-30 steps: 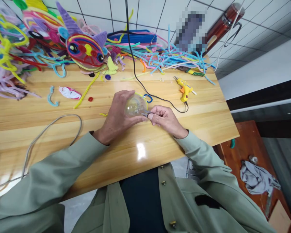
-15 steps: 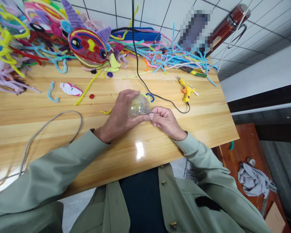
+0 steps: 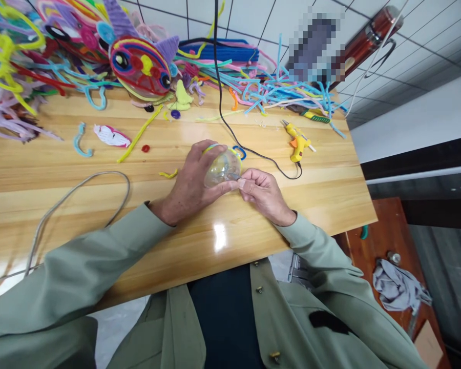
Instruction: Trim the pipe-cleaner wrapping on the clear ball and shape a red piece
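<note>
A clear, rounded plastic piece (image 3: pixel 223 168) with a yellow edge is above the wooden table (image 3: pixel 315 205). My left hand (image 3: pixel 194 179) wraps round it from the left, fingers over the top and thumb along the lower side. My right hand (image 3: pixel 263 192) is at its lower right, thumb and fingers pinched on a small, thin grey thing whose kind I cannot make out. Just behind the plastic piece lies a blue loop (image 3: pixel 238 152). A yellow glue gun (image 3: pixel 298 143) rests farther right on the table.
Colourful fuzzy stems (image 3: pixel 269 92) and a decorated fish-like head (image 3: pixel 140 66) line the back. A black cord (image 3: pixel 225 115) runs behind my hands to the glue gun. A grey cable (image 3: pixel 67 197) loops at the left; a red flask (image 3: pixel 364 38) stands back right.
The view has shifted slightly. My left fingers reach a little farther over the plastic piece, which has turned slightly. My right hand keeps its pinch beside it.
</note>
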`<state>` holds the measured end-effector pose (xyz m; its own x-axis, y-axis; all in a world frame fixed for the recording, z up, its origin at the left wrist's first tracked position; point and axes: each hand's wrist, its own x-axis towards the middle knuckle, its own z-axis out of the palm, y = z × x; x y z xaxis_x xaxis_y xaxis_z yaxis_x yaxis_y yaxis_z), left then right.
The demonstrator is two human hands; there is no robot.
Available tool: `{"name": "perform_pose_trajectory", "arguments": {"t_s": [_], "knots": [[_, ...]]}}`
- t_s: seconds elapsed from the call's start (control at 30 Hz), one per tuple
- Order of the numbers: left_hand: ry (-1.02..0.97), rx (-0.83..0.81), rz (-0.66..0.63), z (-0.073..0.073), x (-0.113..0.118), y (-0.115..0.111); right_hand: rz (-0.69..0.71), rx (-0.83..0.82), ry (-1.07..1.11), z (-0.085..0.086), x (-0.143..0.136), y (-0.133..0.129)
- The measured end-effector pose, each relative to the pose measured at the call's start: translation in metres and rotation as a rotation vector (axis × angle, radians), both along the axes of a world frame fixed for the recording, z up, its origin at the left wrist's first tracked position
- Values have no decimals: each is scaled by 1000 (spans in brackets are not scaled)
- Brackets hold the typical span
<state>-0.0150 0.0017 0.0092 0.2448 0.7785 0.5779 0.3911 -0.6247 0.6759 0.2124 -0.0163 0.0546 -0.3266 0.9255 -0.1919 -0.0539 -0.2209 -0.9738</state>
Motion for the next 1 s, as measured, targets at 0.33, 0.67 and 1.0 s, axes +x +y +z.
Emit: {"name": "perform_pose_trajectory", "arguments": {"t_s": [0.33, 0.67, 1.0], "knots": [[22, 7, 53, -2, 5, -3, -59, 42, 20, -3, -7, -4], [-24, 8, 19, -10, 1, 5, 21, 50, -12, -3, 3, 4], [-10, 24, -17, -10, 1, 7, 55, 54, -37, -7, 6, 5]]}}
